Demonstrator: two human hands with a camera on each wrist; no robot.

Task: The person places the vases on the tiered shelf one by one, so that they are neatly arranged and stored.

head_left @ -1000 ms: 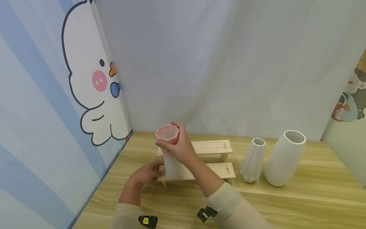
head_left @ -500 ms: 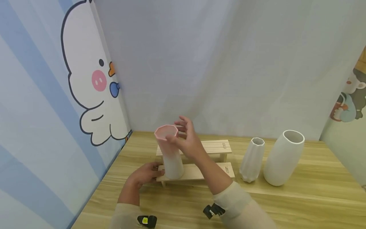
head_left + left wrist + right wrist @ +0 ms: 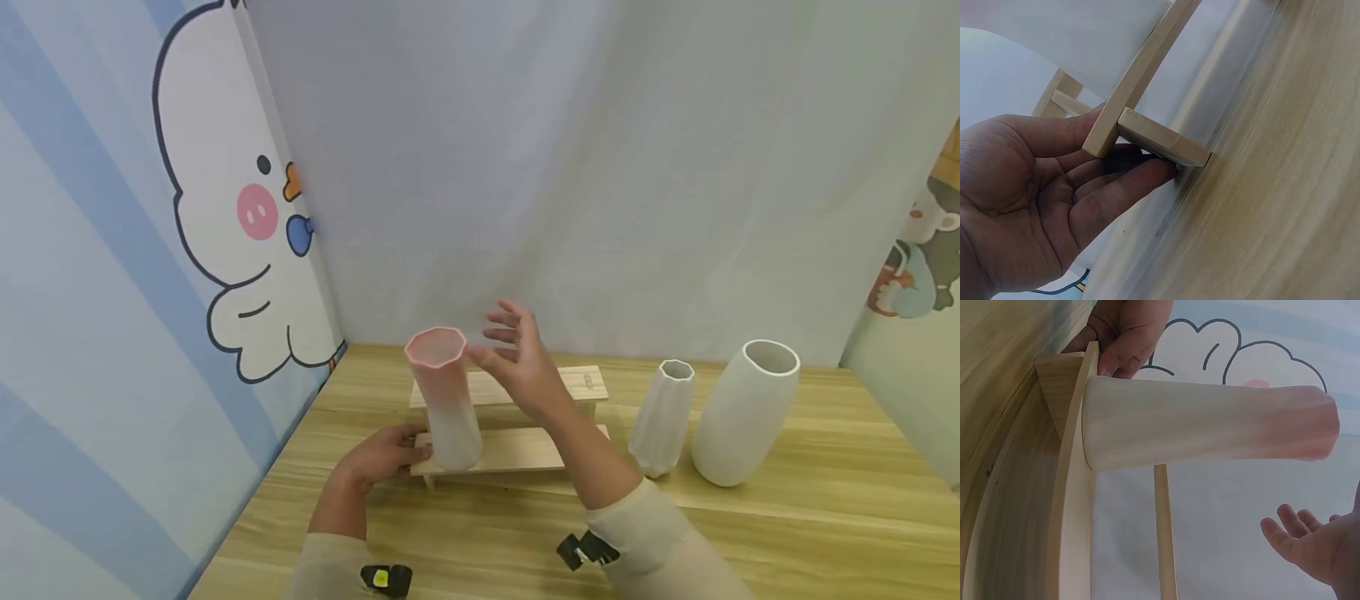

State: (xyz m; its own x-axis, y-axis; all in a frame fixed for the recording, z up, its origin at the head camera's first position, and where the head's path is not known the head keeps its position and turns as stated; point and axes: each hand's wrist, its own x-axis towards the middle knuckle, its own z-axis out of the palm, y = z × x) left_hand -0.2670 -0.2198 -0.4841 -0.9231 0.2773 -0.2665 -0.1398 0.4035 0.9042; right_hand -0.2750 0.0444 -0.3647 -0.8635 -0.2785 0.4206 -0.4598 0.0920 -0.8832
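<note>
A pink-to-white vase (image 3: 452, 408) with a faceted rim stands upright on the left end of the lower step of a two-step wooden stand (image 3: 521, 448). My left hand (image 3: 384, 457) holds that step's left end; in the left wrist view the thumb lies along the board (image 3: 1138, 81) and the fingers curl by its leg. Just right of the vase's rim, my right hand (image 3: 527, 367) is raised with fingers spread, holding nothing. In the right wrist view a gap separates the right hand (image 3: 1319, 544) from the vase (image 3: 1210, 422).
A ribbed white vase (image 3: 663, 421) and a larger smooth white vase (image 3: 742, 421) stand on the wooden table (image 3: 847, 467) right of the stand. Behind rises a grey cloth backdrop (image 3: 637, 183). A striped blue panel with a cartoon bird (image 3: 217, 225) borders the left.
My right hand has let go of the vase's rim and moved away to the right, fingers opening. The vase stays on the lower step. My left hand keeps its place.
</note>
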